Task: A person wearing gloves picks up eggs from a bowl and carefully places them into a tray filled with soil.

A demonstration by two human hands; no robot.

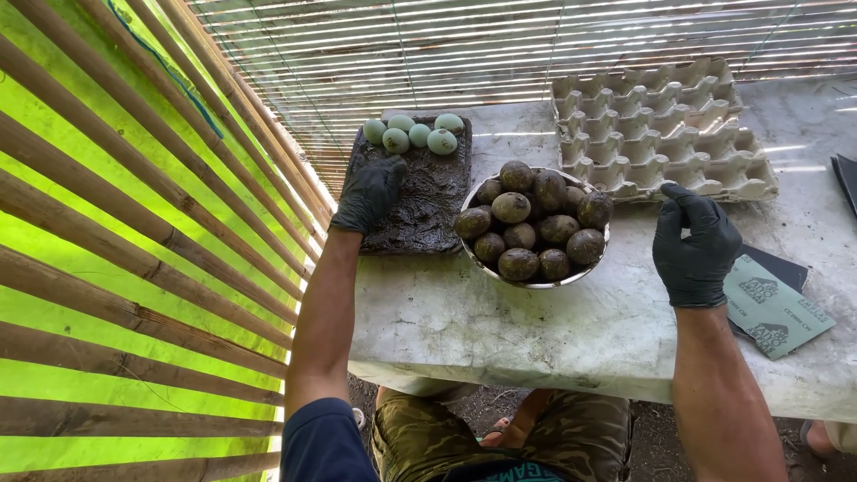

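Both my hands wear black gloves. My left hand (370, 192) rests palm down on the left edge of a dark, mud-covered tray (428, 201), fingers spread, holding nothing. Several pale green eggs (412, 134) lie at the tray's far end. A metal bowl (576, 275) in the middle of the table is heaped with mud-coated eggs (534, 221). My right hand (696, 245) hovers open to the right of the bowl, just in front of an empty grey cardboard egg tray (661, 125).
The grey stone table (536, 330) ends just before my knees. Green and dark sandpaper sheets (772, 303) lie by my right wrist. A slatted bamboo wall (134, 223) runs along the left. Someone's bare foot shows at the lower right corner.
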